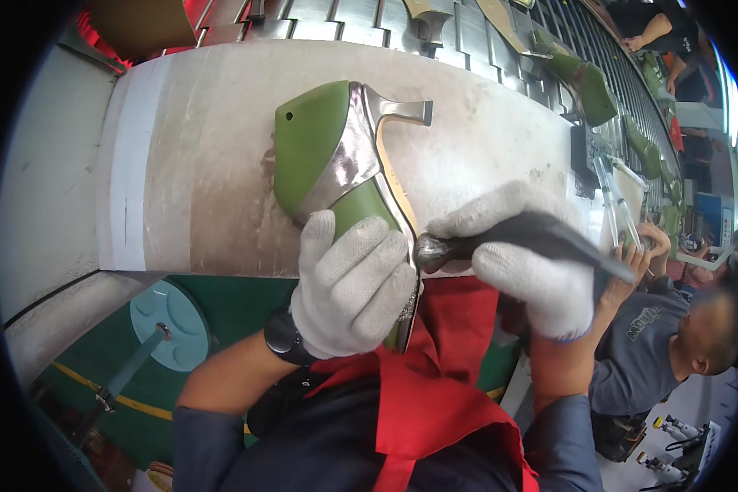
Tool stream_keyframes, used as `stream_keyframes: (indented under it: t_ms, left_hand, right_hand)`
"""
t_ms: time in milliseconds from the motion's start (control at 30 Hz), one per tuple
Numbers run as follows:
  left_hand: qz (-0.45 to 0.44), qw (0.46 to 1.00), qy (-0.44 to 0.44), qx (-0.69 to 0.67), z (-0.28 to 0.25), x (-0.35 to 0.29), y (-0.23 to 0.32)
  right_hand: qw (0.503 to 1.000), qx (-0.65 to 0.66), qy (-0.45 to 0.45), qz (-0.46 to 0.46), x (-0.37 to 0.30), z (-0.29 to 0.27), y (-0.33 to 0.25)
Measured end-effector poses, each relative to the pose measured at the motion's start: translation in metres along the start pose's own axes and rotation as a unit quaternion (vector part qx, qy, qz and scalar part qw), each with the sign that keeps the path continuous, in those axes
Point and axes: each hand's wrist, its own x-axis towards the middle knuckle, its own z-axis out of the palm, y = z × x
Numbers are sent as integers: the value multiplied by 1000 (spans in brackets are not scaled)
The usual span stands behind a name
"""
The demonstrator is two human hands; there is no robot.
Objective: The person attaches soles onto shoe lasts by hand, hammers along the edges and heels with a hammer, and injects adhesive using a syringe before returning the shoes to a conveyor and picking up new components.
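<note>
A silver high-heeled shoe [348, 156] lies on its side on a green shoe last [312, 123], its heel pointing away to the right. My left hand [353, 283], in a white knitted glove, is wrapped over the shoe's front part at the near edge of the bench. In my right hand [525, 254], also gloved, is a dark tool with a rounded, shiny metal end [431, 251]. That metal end is at the edge of the sole, beside my left fingers. The toe is mostly hidden under my left hand.
The pale, stained bench [221, 164] borders a slatted metal conveyor [328, 25] carrying more shoes on green lasts [594, 94]. To the right, a co-worker in a grey shirt [640, 361] holds pale sticks. A light-blue round stool [168, 324] stands at lower left.
</note>
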Motion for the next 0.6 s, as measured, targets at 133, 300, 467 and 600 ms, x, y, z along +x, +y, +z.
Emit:
stream_keyframes:
  t_ms: [133, 300, 467, 600]
  left_hand:
    - [-6, 1000, -16, 19, 0, 4, -1]
    - [-18, 1000, -2, 13, 4, 0, 3]
    - [-37, 999, -23, 12, -4, 0, 5]
    - [-40, 999, 15, 4, 3, 3, 9]
  right_hand:
    - [994, -96, -10, 56, 34, -3, -10]
    - [993, -99, 56, 8, 37, -4, 18]
    - [994, -110, 27, -12, 51, 4, 9]
    - [982, -183, -48, -13, 63, -1, -8]
